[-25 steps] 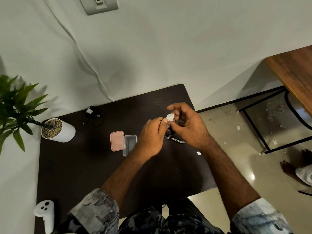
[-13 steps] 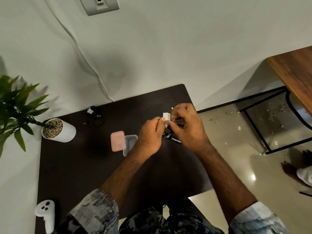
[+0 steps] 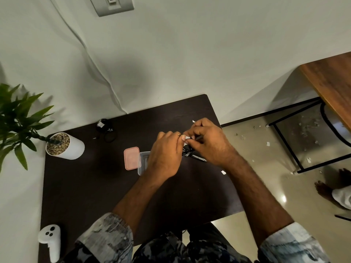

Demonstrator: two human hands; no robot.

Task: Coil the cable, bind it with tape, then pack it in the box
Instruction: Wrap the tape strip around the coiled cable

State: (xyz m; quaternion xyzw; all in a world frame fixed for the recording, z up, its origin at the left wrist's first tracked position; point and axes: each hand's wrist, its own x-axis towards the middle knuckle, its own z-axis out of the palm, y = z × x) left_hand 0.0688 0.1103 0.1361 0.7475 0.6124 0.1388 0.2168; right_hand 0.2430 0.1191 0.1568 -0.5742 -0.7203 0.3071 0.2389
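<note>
A small white piece of tape (image 3: 187, 138) is pinched between the fingertips of the left hand (image 3: 165, 154) and the right hand (image 3: 207, 141), held just above centre of the frame. The fingers of both hands are curled and pressed together on it; how much tape is free cannot be told.

The black cable (image 3: 190, 153) lies directly below the tape, on the dark surface (image 3: 91, 186), mostly hidden under both hands. Its long axis appears to run toward the lower right of the frame; whether it is fully coiled cannot be told. Both hands are judged about equally near.

The clear box (image 3: 142, 160) is seen just left of the cable, partly covered by the left hand. Its pink lid (image 3: 131, 158) lies beside it. Binding is judged unfinished. Near the surface's upper left edge, a white plant pot (image 3: 66, 147) is noted, well apart.
</note>
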